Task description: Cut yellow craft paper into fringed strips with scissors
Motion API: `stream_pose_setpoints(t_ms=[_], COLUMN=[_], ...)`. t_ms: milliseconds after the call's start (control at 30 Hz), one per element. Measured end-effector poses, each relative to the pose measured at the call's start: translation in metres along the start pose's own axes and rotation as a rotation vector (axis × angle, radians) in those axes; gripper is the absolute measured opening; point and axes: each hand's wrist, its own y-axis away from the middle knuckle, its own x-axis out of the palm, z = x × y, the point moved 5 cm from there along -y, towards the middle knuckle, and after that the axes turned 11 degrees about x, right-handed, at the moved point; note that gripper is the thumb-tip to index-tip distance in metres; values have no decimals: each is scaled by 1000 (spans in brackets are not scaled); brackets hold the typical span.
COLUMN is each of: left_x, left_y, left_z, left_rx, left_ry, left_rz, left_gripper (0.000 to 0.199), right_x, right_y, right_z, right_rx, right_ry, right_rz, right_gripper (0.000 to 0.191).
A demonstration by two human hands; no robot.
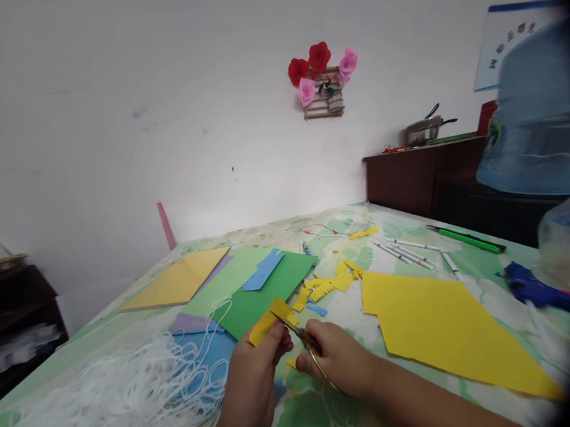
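Observation:
Between thumb and fingers, my left hand (258,370) pinches a small strip of yellow paper (261,329). Gold-handled scissors (314,350) are gripped in my right hand (338,357), with their blades pointing left across the paper strip. Whether the blades are cutting into it cannot be made out. Beyond my hands lie yellow paper scraps (323,289) and a small blue scrap (317,309). Sheets of green paper (282,276) with a blue paper piece (263,270) on top lie just past my left hand.
White string (131,383) is heaped at the front left. A large yellow sheet (431,320) lies to the right, with white markers (413,254), a green utility knife (470,239) and a blue glue gun (537,287) behind it. A water jug (538,136) stands at the far right.

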Motion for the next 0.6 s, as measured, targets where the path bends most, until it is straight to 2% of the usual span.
stream_pose_setpoints(t_ms=[333,600], left_x=[-3,-1], left_y=[-3,-1], left_z=[4,2], left_rx=[7,-39], left_ry=[-39,-23], left_rz=[19,9], left_gripper=[19,17], right_x=[1,-1], right_y=[-1,-2], right_z=[-1,0], right_rx=[-13,7], right_ry=[3,25], right_rz=[1,-4], right_gripper=[32,36])
